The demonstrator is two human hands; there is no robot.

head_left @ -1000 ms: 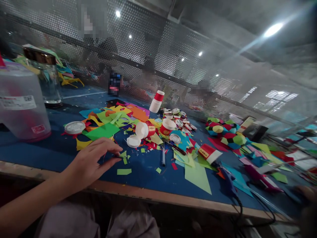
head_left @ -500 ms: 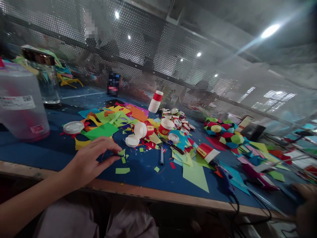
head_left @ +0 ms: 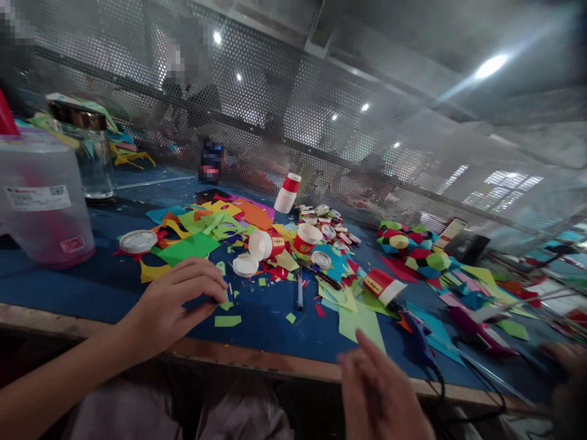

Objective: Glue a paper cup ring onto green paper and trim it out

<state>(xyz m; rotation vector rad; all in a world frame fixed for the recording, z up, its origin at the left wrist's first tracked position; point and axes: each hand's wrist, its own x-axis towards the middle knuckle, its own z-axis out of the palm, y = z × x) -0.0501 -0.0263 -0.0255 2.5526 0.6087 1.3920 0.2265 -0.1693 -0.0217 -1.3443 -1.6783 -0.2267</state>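
My left hand [head_left: 183, 299] hovers low over the blue tabletop, thumb and fingers bent together. A small green paper scrap [head_left: 221, 267] sticks out just beyond its fingertips, seemingly held there; the grip itself is partly hidden. More green cut pieces [head_left: 228, 321] lie beside the fingers. My right hand [head_left: 380, 391] is at the table's front edge, blurred by motion. Its fingers look stretched out and I see nothing in them. Nearest to it lies a pale green paper sheet [head_left: 360, 324]. A tipped paper cup [head_left: 275, 242] and a white lid [head_left: 245, 265] lie ahead of my left hand.
Colored paper [head_left: 183, 247] is heaped mid-table, with a pen [head_left: 300, 290] nearby. A blue glue gun [head_left: 419, 336] and a magenta tool [head_left: 481, 330] lie right, with cords. A plastic jug [head_left: 41, 208] and glass bottle [head_left: 94, 159] stand left. Another person's hand is at far right.
My right hand has come into view from below. My left hand's fingers have curled more, and the green scrap now shows above the fingertips. The view has shifted slightly.
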